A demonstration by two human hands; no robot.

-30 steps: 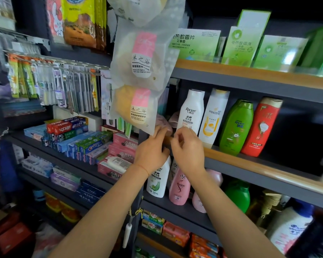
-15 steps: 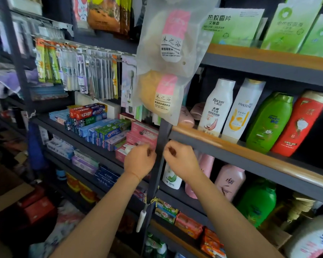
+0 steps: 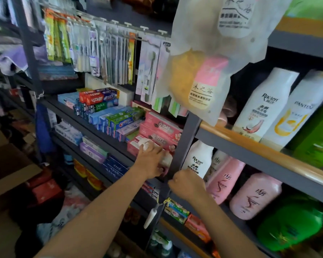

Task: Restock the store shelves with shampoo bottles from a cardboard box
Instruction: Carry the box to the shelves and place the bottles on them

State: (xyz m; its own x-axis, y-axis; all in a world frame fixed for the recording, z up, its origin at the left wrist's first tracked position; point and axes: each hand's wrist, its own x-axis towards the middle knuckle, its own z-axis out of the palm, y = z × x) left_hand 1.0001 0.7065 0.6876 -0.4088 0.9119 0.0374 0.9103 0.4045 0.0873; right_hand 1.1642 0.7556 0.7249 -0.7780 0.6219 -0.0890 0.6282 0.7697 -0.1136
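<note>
Shampoo bottles fill the right-hand shelves: a white Raclen bottle (image 3: pixel 265 107) and a white Pantene bottle (image 3: pixel 296 112) on the upper shelf, with a smaller white Raclen bottle (image 3: pixel 199 161), pink bottles (image 3: pixel 255 196) and a green bottle (image 3: pixel 291 222) one shelf lower. My left hand (image 3: pixel 151 162) reaches onto the pink toothpaste boxes (image 3: pixel 160 127) and curls round a white tube pack (image 3: pixel 145 143) lying there. My right hand (image 3: pixel 186 185) is a curled fist by the grey upright post (image 3: pixel 186 138), in front of the small Raclen bottle, with nothing visible in it. A brown cardboard box (image 3: pixel 9 164) sits low at the left.
Bagged bath sponges (image 3: pixel 203 77) hang in front of the post at head height. Toothbrush packs (image 3: pixel 104 54) hang over stacked toothpaste boxes (image 3: pixel 108 112). Soap packs (image 3: pixel 177 211) lie on the lower shelf, and a white tag (image 3: pixel 150 217) dangles from the post.
Both hands came down from the wooden shelf edge. My left hand moved left onto the white tube pack, my right hand dropped beside the post, and the view moved closer and lower.
</note>
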